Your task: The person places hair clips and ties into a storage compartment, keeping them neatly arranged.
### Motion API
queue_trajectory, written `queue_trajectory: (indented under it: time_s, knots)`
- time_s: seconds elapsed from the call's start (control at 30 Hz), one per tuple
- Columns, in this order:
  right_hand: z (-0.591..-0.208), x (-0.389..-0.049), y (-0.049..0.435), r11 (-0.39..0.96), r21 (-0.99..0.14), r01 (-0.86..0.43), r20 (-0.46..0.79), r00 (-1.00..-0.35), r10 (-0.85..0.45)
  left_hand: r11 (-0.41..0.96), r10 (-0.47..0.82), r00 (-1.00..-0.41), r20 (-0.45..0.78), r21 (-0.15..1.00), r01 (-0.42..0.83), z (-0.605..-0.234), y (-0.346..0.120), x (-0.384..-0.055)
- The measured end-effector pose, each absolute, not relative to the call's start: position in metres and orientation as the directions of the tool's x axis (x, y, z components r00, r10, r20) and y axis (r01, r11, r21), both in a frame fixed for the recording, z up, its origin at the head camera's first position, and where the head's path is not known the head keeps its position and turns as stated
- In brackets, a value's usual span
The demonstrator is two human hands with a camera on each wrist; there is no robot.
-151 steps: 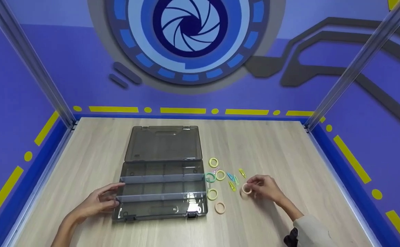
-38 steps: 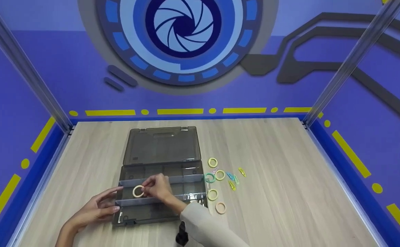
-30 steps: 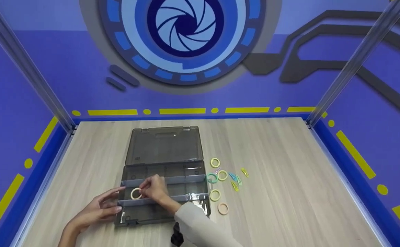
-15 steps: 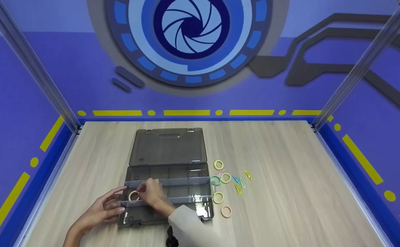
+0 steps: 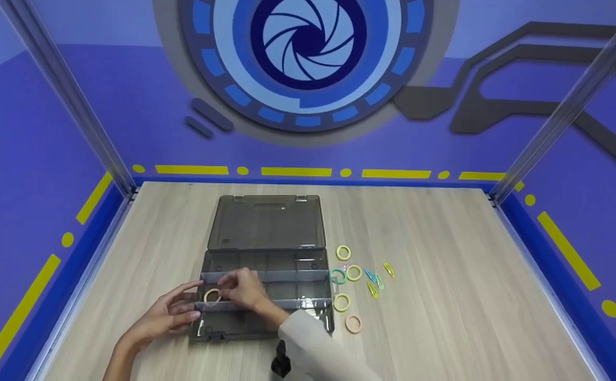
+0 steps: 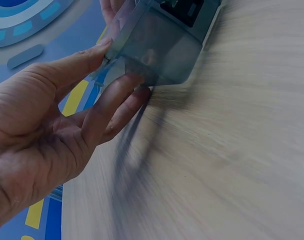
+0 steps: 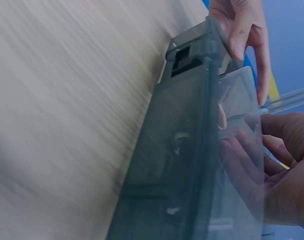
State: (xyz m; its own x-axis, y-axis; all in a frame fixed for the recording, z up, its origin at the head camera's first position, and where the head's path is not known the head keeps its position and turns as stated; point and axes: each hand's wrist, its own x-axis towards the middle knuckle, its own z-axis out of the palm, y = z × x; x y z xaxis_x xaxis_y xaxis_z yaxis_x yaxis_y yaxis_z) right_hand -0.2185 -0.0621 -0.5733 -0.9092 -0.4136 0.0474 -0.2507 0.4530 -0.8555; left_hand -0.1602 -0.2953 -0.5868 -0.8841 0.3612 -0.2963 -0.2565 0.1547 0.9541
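A smoky see-through compartment box [image 5: 268, 225] lies with its lid folded back on the table. My left hand [image 5: 162, 312] holds the box's left end, thumb and fingers at its rim and end wall; the left wrist view shows bent fingers against that wall. In the middle row, a pale yellow ring [image 5: 212, 296] lies in the leftmost part, behind a translucent divider. My right hand [image 5: 244, 288] is over that row, its fingertips close beside the ring, fingers loosely bent. In the right wrist view the right hand [image 7: 287, 170] shows partly through the box.
To the right of the box lie several rings, among them a green ring [image 5: 338, 276] and a peach ring [image 5: 354, 324]. Small snap hair clips, such as a yellow clip [image 5: 373, 289] and a blue clip [image 5: 370, 275], lie farther right. Walls enclose the wooden table [image 5: 445, 317].
My right hand picked up a pale ring right of the clips and carried it left into the box's middle row. The ring has since lowered and left my fingers. My left hand stayed at the box.
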Motion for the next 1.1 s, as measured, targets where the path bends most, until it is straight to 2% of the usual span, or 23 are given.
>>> queue_trajectory:
  time_s: [0.3, 0.6, 0.87, 1.1]
  knots:
    - [-0.555, -0.224, -0.033, 0.423, -0.854, -0.302, 0.073, -0.876, -0.477, 0.164, 0.345, -0.893, -0.29, 0.955, -0.247, -0.589, -0.296, -0.158]
    - [-0.535, -0.24, 0.009, 0.429, -0.829, -0.36, 0.124, -0.865, -0.487, 0.165, 0.351, -0.895, -0.275, 0.959, -0.23, -0.589, -0.303, -0.152]
    - [-0.532, -0.253, 0.069, 0.443, -0.808, -0.389, 0.187, -0.882, -0.433, 0.159, 0.368, -0.888, -0.276, 0.959, -0.232, -0.59, -0.297, -0.16]
    - [-0.534, -0.259, 0.121, 0.454, -0.831, -0.321, 0.151, -0.916, -0.371, 0.18, 0.366, -0.887, -0.281, 0.957, -0.228, -0.59, -0.297, -0.159]
